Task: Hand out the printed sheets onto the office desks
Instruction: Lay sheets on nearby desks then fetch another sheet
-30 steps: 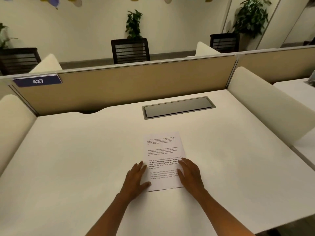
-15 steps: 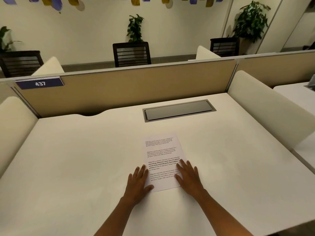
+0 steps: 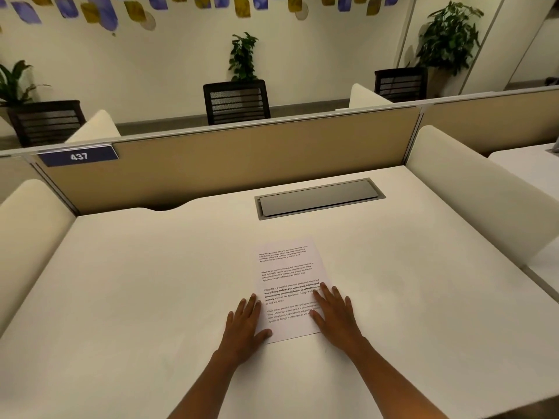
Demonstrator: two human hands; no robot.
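One printed sheet (image 3: 287, 276) with several paragraphs of text lies flat on the white office desk (image 3: 136, 282), slightly turned, near the middle front. My left hand (image 3: 245, 326) rests flat at the sheet's lower left edge, its thumb on the paper's corner. My right hand (image 3: 334, 313) lies flat over the sheet's lower right edge, fingers spread. Neither hand grips anything.
A grey cable hatch (image 3: 319, 197) is set in the desk behind the sheet. Tan partition (image 3: 242, 161) with a blue "437" label (image 3: 78, 155) closes the back; cream side dividers (image 3: 472, 189) flank the desk. Black chairs (image 3: 236, 101) and plants stand beyond.
The view has tilted up a little. Both hands stay flat on the sheet's lower edges, and the sheet lies in the same place.
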